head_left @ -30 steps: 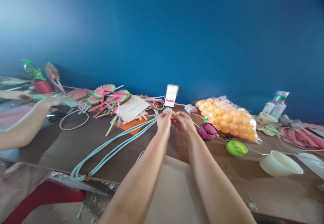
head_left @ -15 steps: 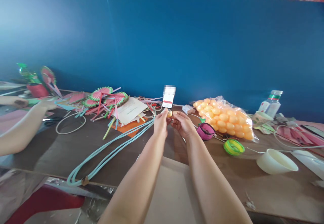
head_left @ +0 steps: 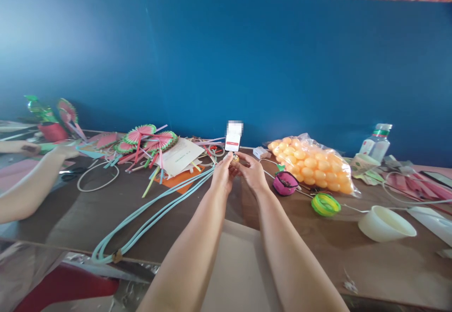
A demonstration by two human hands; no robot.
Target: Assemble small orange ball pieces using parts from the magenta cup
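In front of the phone (head_left: 233, 135), both of my hands meet over a small, round, yellowish-gold object (head_left: 235, 158). My left hand (head_left: 222, 173) grips it from the left with closed fingers. From the other side, my right hand (head_left: 252, 171) has its thumb and fingertips pressed on the same object. It is too small and partly covered for me to tell its exact kind. Pale blue tubing (head_left: 155, 204) lies looped just left of my left hand. A purple round pouch-like item (head_left: 285, 183) is to the right of my right hand.
A clear bag of orange balls (head_left: 312, 164), a yellow-green coil (head_left: 325, 204) and a white cup (head_left: 386, 224) stand right. Pink-green paper fans (head_left: 141, 135) and a paper sheet (head_left: 181, 156) lie left. A co-worker's arm (head_left: 35, 185) rests at far left. Behind is a blue wall (head_left: 226, 58).
My right fingertips have moved left and closed in on the small round object held by my left hand. The view has shifted slightly; the table items look the same.
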